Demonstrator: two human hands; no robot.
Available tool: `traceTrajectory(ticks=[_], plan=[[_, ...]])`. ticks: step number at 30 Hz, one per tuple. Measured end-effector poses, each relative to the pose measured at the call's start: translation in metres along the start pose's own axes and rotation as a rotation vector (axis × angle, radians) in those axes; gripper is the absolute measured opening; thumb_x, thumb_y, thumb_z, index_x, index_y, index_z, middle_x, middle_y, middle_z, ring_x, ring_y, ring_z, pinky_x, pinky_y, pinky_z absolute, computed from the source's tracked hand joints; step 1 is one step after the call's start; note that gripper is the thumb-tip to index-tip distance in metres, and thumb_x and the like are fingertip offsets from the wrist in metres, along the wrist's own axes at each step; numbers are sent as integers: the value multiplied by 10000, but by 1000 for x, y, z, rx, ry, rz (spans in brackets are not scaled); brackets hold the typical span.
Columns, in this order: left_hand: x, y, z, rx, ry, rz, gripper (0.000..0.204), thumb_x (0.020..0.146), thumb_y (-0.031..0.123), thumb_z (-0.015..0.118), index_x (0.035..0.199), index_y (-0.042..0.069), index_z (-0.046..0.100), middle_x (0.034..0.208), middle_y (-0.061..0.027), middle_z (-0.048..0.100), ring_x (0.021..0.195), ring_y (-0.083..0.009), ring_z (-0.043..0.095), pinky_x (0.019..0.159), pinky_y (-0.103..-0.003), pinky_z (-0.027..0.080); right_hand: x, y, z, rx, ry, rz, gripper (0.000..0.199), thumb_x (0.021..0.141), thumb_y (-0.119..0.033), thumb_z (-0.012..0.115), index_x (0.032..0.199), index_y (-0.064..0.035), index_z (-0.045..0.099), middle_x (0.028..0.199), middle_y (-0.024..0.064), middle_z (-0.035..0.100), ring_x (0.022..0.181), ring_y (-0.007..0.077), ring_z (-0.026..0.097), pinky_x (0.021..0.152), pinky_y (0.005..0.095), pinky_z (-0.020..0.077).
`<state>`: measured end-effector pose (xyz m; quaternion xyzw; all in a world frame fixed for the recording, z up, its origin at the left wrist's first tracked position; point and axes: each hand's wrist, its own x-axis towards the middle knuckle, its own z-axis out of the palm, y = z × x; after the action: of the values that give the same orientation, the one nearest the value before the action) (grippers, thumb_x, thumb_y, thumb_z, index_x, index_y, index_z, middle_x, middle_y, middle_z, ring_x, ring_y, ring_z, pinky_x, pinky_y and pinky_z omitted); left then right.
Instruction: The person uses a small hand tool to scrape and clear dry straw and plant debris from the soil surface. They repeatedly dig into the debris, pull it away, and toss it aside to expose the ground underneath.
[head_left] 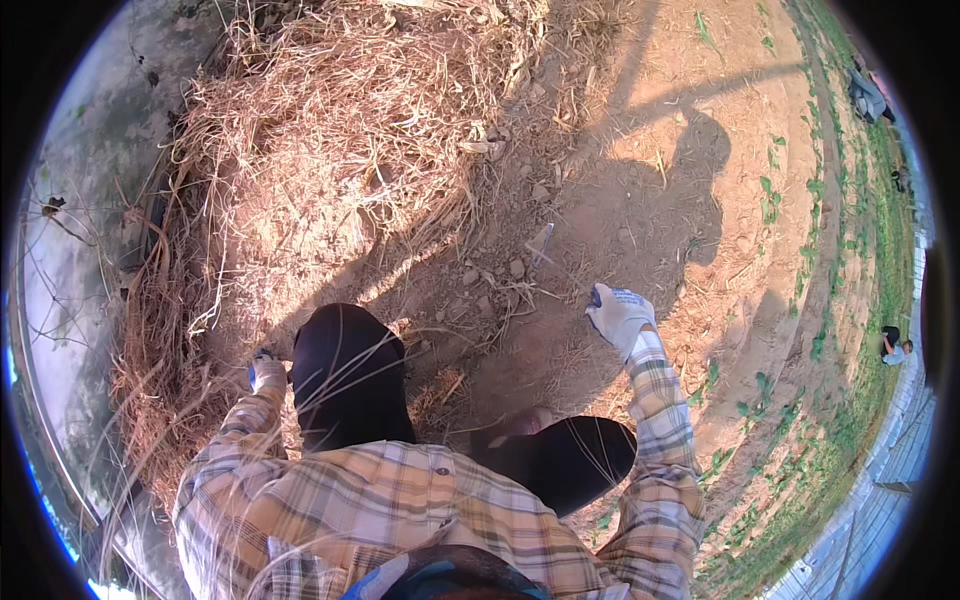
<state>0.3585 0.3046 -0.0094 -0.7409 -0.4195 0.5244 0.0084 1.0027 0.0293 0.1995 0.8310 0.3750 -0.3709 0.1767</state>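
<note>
Dry straw point(350, 130) fills the upper left of the frame as a big tangled heap, pale yellow, with loose stalks trailing down the left side toward the lower left. The left hand point(266, 372), in a light work glove, sits at the lower edge of this heap, left of centre, just beside the person's dark-trousered left knee point(345, 375). Stalks cross over the hand and most of it is hidden, so whether its fingers are closed on any straw cannot be told.

The right hand point(618, 315), also in a whitish glove with a darker patch at the fingertips, is raised right of centre over bare reddish soil point(640, 200). Its fingers look loosely curled and no stalk or tool shows in them; it is well apart from the heap. Both forearms wear plaid sleeves point(660, 420) of yellow, white and grey, rising from the lower edge of the frame.

Between the hands, in the middle of the frame, lie small stones point(517, 268) and scattered bits of straw on shaded ground. The person's shadow point(690, 170) falls across the soil in the upper right. A strip of low green plants point(830, 330) curves down the right side, where two other people point(893, 347) are crouched far off near the right rim.
</note>
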Motion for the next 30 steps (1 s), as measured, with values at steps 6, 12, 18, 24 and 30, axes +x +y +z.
traceTrajectory(ticks=[6, 12, 18, 24, 30], plan=[[11, 17, -11, 34, -38, -17, 546, 876, 448, 423, 1207, 37, 558, 1280, -200, 486, 1236, -374, 395, 1024, -531, 259, -50, 32, 37, 124, 65, 130, 400, 832, -388, 539, 1155, -153, 534, 1046, 108, 636, 1012, 316, 584, 833, 421, 451], [-8, 24, -32, -49, 13, -23, 639, 847, 536, 431, 1194, 15, 562, 1299, -221, 464, 1237, -353, 399, 998, -506, 297, -66, 31, 54, 225, 82, 176, 346, 808, -357, 572, 1045, -104, 585, 1029, 142, 632, 1003, 326, 580, 824, 418, 451], [6, 9, 0, -85, 245, 28, 388, 857, 247, 478, 1139, 5, 591, 1244, -194, 521, 1182, -350, 453, 973, -555, 323, -56, -1, 55, 347, 136, 153, 420, 815, -377, 564, 1150, -124, 549, 1046, 140, 629, 1010, 312, 581, 851, 427, 445], [7, 17, 4, 5, 341, 87, 310, 838, 194, 496, 1065, 45, 646, 1165, -136, 590, 1151, -330, 488, 965, -642, 272, -78, -40, 44, 189, 223, 20, 361, 804, -368, 563, 1080, -136, 583, 1025, 145, 631, 992, 320, 582, 833, 420, 450], [-5, 15, -11, -34, 317, 94, 311, 846, 200, 498, 1080, 55, 642, 1173, -133, 590, 1132, -320, 514, 930, -570, 345, -91, -41, 58, 91, 222, 23, 316, 805, -340, 562, 1044, -136, 600, 1012, 143, 632, 971, 332, 584, 817, 421, 458]])
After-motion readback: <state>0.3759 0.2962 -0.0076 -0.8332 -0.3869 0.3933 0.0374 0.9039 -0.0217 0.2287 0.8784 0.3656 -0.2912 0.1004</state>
